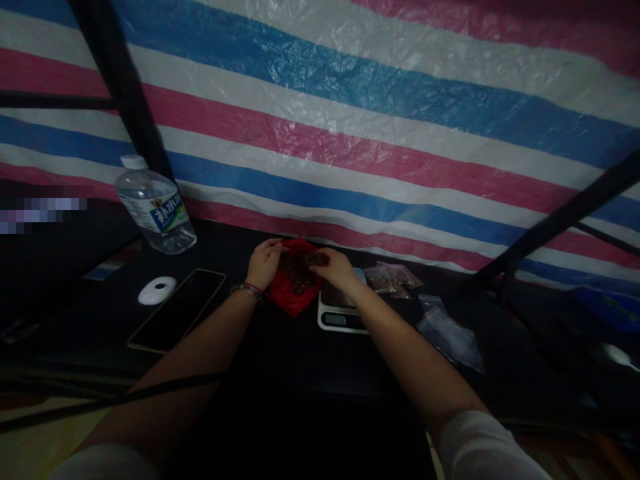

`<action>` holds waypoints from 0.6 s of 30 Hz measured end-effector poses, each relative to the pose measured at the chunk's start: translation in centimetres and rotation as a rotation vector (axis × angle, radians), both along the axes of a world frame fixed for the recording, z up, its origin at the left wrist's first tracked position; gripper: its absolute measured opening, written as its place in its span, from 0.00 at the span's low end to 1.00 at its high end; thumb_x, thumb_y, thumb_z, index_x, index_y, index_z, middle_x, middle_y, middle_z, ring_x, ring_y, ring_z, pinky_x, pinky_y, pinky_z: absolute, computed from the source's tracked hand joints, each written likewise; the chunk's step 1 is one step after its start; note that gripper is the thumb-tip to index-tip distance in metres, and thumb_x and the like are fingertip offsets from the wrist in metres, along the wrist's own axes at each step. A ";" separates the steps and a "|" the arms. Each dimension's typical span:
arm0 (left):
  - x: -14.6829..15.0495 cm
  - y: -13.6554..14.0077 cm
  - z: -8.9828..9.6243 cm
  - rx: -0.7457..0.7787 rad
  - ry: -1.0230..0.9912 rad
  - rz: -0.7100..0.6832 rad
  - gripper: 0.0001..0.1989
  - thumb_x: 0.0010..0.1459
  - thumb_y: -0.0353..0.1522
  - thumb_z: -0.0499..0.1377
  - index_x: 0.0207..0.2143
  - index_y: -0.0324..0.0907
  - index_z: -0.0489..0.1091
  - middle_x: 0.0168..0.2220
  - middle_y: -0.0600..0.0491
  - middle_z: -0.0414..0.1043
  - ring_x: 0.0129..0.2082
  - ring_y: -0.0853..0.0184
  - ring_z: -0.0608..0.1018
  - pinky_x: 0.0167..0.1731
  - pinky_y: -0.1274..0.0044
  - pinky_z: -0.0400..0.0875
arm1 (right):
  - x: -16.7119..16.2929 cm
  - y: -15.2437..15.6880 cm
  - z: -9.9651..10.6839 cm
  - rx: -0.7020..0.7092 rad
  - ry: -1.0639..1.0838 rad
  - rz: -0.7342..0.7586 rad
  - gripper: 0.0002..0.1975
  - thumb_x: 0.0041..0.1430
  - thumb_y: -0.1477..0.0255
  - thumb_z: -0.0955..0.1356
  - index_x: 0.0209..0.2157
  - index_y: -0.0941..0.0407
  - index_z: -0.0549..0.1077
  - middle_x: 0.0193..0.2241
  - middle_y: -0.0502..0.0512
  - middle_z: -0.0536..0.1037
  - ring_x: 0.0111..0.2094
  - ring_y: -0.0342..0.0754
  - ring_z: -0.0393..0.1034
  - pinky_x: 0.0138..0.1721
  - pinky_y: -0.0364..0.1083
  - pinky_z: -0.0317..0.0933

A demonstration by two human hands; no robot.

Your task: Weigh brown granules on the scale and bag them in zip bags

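Observation:
A red plastic bag [294,301] lies opened on the black table, with small dark brown pieces [299,270] inside it. My left hand [265,264] is closed on the bag's left edge, thumb on top. Over the bag's right side, my right hand [336,269] pinches some of the dark brown pieces at its fingertips; their exact kind is too dim to make out. Just right of the bag stands a white digital scale [327,327] with a dark weighing plate, partly hidden beneath my right wrist. The reading on its display cannot be made out.
Small filled zip bags [393,277] lie right of the scale, with clear zip bags [453,333] nearer me. At left are a phone [180,310], a white oval object [157,291] and a plastic bottle [157,210]. Black frame bars [123,100] and a striped sheet [320,107] bound the table.

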State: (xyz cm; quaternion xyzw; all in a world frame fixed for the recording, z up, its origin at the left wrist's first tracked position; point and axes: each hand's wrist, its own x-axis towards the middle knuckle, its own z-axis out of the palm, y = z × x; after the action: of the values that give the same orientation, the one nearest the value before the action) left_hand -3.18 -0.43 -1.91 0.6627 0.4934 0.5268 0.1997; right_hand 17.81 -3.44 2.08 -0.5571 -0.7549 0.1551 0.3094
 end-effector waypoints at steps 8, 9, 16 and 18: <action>-0.7 0.7 -0.3 -0.093 0.176 0.043 0.17 0.56 0.40 0.52 0.36 0.41 0.77 0.44 0.47 0.75 0.47 0.59 0.74 0.52 0.69 0.66 | 7.0 -2.1 -0.6 0.075 -0.067 -0.109 0.16 0.44 0.66 0.74 0.37 0.55 0.77 0.39 0.55 0.78 0.43 0.51 0.70 0.48 0.49 0.60; -0.7 0.6 -0.3 -0.108 0.188 0.031 0.16 0.54 0.38 0.53 0.37 0.41 0.77 0.44 0.47 0.75 0.47 0.59 0.74 0.52 0.69 0.66 | 7.7 -2.4 -0.9 0.079 -0.075 -0.139 0.17 0.43 0.65 0.74 0.37 0.55 0.77 0.39 0.55 0.77 0.44 0.52 0.70 0.48 0.50 0.60; -0.9 0.9 -0.9 -0.286 0.008 0.055 0.25 0.46 0.28 0.52 0.49 0.41 0.72 0.45 0.47 0.76 0.42 0.59 0.78 0.44 0.70 0.73 | 9.6 -3.2 -3.1 0.039 -0.072 -0.218 0.16 0.43 0.64 0.73 0.36 0.54 0.76 0.40 0.55 0.76 0.46 0.53 0.68 0.49 0.53 0.58; -1.2 1.4 -1.3 -0.286 -0.030 0.045 0.26 0.46 0.27 0.51 0.49 0.41 0.71 0.45 0.48 0.76 0.41 0.60 0.78 0.42 0.71 0.74 | 9.6 -3.4 -3.3 0.037 -0.062 -0.225 0.18 0.43 0.64 0.74 0.38 0.53 0.76 0.42 0.55 0.75 0.47 0.54 0.67 0.51 0.54 0.57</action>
State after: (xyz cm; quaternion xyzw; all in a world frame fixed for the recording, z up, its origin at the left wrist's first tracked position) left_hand -4.38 0.93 -3.23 0.6081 0.5752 0.4655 0.2875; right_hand 27.37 -6.80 -1.20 -0.6371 -0.6995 0.0879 0.3116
